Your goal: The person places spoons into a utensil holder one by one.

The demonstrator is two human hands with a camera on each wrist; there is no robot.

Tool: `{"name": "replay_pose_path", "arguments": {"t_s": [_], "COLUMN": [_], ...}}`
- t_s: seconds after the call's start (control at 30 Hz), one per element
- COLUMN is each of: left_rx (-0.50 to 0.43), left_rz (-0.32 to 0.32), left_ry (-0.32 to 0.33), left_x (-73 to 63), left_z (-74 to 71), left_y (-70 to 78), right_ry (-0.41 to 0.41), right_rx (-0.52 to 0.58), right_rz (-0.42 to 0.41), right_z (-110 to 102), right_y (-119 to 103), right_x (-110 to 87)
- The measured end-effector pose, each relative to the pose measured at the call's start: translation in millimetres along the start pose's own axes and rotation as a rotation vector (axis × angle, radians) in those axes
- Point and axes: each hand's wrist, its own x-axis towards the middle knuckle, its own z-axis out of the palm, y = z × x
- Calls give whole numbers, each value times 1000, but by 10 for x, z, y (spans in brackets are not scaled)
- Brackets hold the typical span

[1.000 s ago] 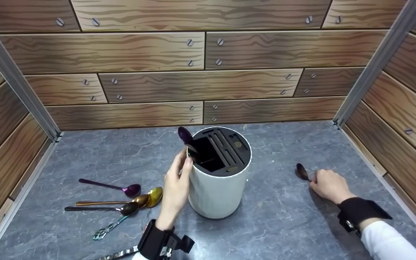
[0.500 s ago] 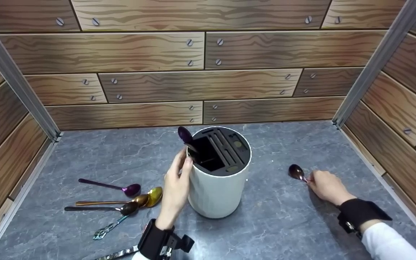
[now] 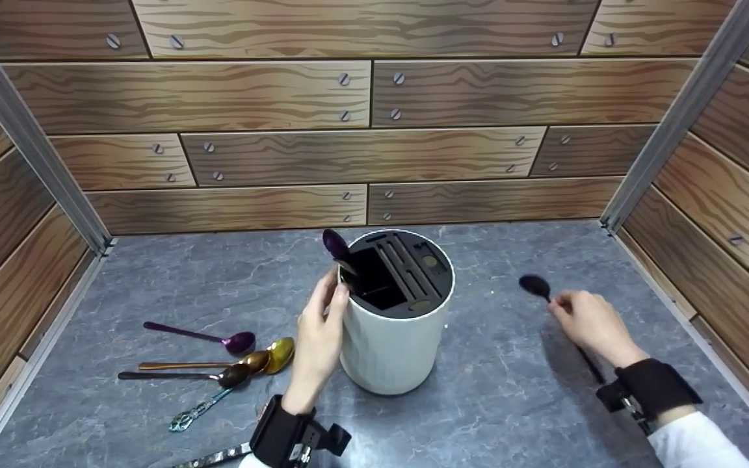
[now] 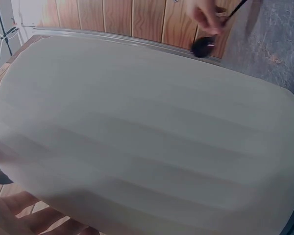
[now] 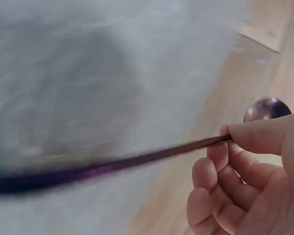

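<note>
A white cylindrical utensil holder (image 3: 391,354) with a black slotted top stands upright mid-table. My left hand (image 3: 319,335) grips its left side near the rim, thumb on the near side; the fingers (image 4: 41,218) wrap its wall in the left wrist view. A dark purple spoon (image 3: 335,244) leans out of the holder's large opening beside that hand. Off to the right, my right hand (image 3: 590,325) pinches another dark spoon (image 3: 535,285) by its handle, bowl pointing away to the left. The right wrist view shows the purple-brown handle (image 5: 152,155) between thumb and fingers.
Left of the holder lie a purple spoon (image 3: 239,342), a yellow spoon (image 3: 280,355), a copper spoon (image 3: 186,366), a black spoon (image 3: 166,376) and an ornate teal handle (image 3: 186,417). A patterned handle (image 3: 212,457) lies near the front. Wood-print walls (image 3: 270,156) enclose the table.
My right hand has raised the spoon off the table and shifted slightly away from me; its bowl has turned and now looks darker. The left hand and the holder have stayed in place.
</note>
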Motion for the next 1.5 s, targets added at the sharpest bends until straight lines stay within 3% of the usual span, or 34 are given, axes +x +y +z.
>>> {"name": "replay_pose_path", "arguments": {"t_s": [0.23,0.5,0.73,0.9,1.23,1.5], "left_rx": [0,4,-12,-20,3,-10], "left_rz": [2,10,18,28,25,11], "left_ry": [1,-7,-11,-13,-7,-11], "left_x": [6,7,-2,-10,10,6], "left_z": [-16,-29,-11,-5,-19,-10], "left_y": [-12,-22,-31,-38,-16,-16], "right_ry": [249,531,717,781,841,911], "right_rx": [126,351,585,664,777,1128], "right_rz": [-49,-66,-208,-299,-353,-489], "right_z": [-179,-163,-183,-241,-281,-364], "right_y": [-432,-927,-1202,-1321,-1498,-1563], "right_x": [-58,-237,-385,-447,-584,-706]}}
